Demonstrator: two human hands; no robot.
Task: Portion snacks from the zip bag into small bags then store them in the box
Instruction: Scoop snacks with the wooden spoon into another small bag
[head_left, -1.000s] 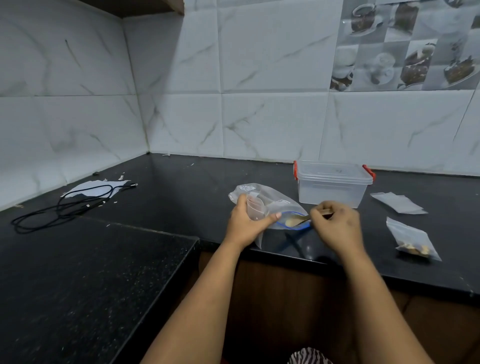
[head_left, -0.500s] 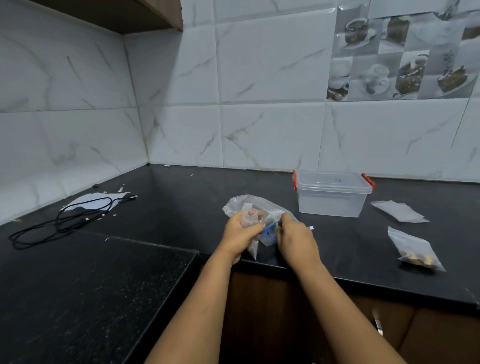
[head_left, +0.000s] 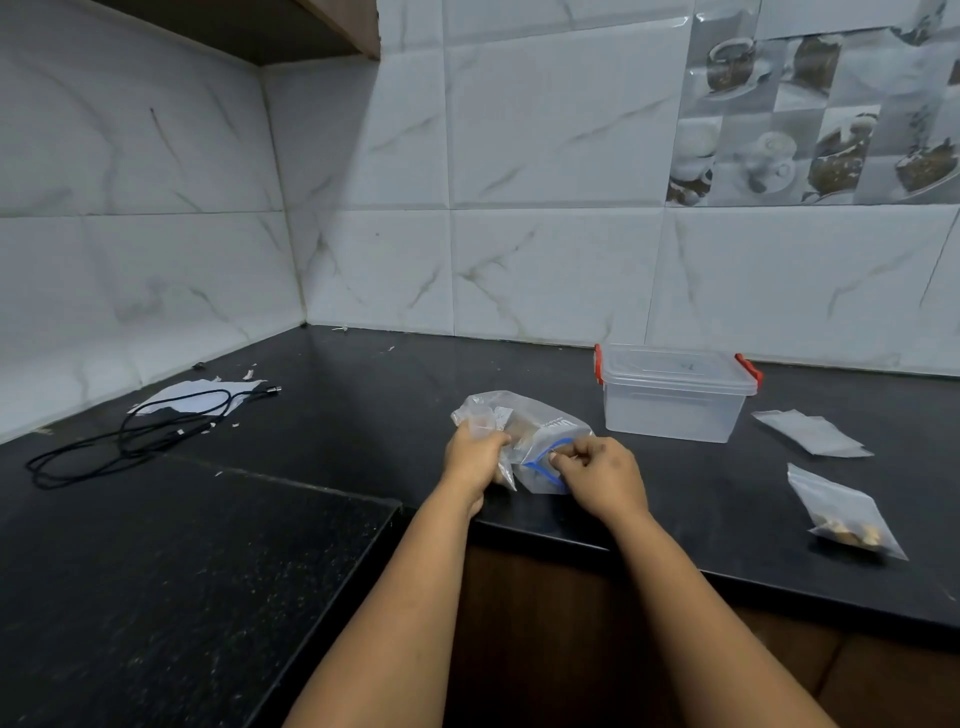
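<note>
Clear plastic, blue-zippered snack bag (head_left: 540, 441) sits at the counter edge; your right hand (head_left: 597, 475) pinches its zip, your left hand (head_left: 475, 454) grips a small bag. One filled portion (head_left: 844, 514) waits; the lidded, red-clipped box (head_left: 675, 395) looks empty.

- Dim and cool overall; soft, diffuse light with no hard-edged shadows.
- Brightest on the white wall tiles (head_left: 550, 270), with a glossy sheen on the patterned tiles (head_left: 810, 114) at upper right.
- Black counter (head_left: 363, 405) dark, near foreground nearly featureless apart from speckle.
- Faint shadow under the box (head_left: 675, 395) and bags.
- Underside of the cabinet (head_left: 249, 31) at top left in deep shade.
- Wide-angle bending of tile lines toward the edges.
- Slight softness and smear throughout; fine detail lost at the corners.
</note>
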